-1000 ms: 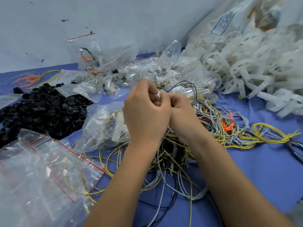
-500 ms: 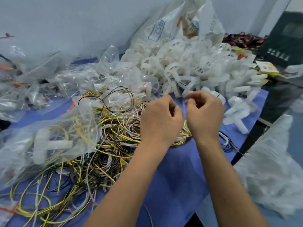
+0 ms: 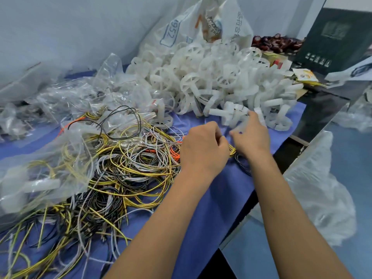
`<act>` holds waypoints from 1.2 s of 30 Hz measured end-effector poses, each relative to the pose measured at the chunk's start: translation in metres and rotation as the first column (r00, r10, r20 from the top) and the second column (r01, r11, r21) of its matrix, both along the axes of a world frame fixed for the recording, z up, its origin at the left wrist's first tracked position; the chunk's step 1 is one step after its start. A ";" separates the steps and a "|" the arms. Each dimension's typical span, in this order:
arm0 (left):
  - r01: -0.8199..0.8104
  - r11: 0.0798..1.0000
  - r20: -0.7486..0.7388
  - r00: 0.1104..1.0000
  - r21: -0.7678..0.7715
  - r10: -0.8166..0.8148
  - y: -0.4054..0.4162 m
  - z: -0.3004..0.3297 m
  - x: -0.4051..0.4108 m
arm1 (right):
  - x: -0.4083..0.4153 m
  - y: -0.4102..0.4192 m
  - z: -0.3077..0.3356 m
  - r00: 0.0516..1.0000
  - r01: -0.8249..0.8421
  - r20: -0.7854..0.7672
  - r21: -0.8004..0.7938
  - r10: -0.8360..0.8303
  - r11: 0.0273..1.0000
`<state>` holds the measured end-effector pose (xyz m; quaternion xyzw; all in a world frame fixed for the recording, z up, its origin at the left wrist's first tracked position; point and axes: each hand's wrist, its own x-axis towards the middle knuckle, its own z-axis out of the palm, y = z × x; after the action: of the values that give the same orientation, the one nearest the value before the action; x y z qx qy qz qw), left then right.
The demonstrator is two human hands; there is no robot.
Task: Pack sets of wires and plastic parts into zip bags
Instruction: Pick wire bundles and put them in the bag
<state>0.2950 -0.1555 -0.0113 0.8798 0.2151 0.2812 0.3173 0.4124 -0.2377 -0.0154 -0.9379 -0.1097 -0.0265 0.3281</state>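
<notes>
Head view: one camera, looking down across a table point(image 3: 221, 198) covered in blue cloth.
Left hand point(image 3: 203, 150): hovering mid-frame over the right end of the wires, fingers curling into a loose fist; whether they are pinching anything, I cannot tell.
Right hand point(image 3: 251, 135): sitting just right of the left hand, fingers bending forward and touching the nearest white part; a clear strip is blurring at its fingertips, so the grip is unclear.
Wires point(image 3: 124, 164): yellow, grey, black and orange loops are sprawling across the centre and lower left.
Plastic parts point(image 3: 211, 77): a heap of white rings is filling the upper centre, spilling from a printed sack point(image 3: 193, 23).
Zip bags point(image 3: 60, 97): clear bags are piling along the left, one lying over the wires at left.
Edges: the table's right edge is running diagonally from the upper right down to bottom centre, close beside the right forearm; a floor bag point(image 3: 322, 190) is lying beyond it.
Open room: bare cloth is showing under both forearms, between the wires and the edge.
Change: the right hand is now reaching further up into the white parts than half a second ago.
</notes>
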 end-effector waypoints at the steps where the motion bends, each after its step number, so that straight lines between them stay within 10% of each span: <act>1: -0.005 1.000 0.002 1.000 -0.001 0.005 0.001 0.001 -0.002 | 0.000 0.008 0.002 0.999 -0.042 -0.020 -0.010 0.042 0.999; 8: -0.143 0.986 0.143 0.981 0.089 0.129 0.025 0.025 -0.022 | -0.011 0.018 0.021 0.986 0.059 0.149 0.074 -0.069 0.996; 19: -0.607 0.699 0.152 0.785 0.377 0.600 0.125 0.038 -0.146 | -0.118 0.134 0.033 0.856 -0.429 0.031 0.599 0.516 0.676; 29: -0.577 0.792 0.341 0.716 -0.200 0.609 0.159 0.020 -0.220 | -0.211 0.186 0.010 0.442 -0.265 0.002 0.956 0.897 0.128; 36: -0.522 0.692 0.362 0.600 -0.498 0.713 0.171 0.027 -0.221 | -0.212 0.181 0.006 0.436 -0.532 0.041 0.817 0.899 0.221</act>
<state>0.0743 0.0160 0.0161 0.5638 0.4596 0.5639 0.3910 0.2000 -0.0570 -0.0099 -0.5229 -0.4452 0.3085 0.6582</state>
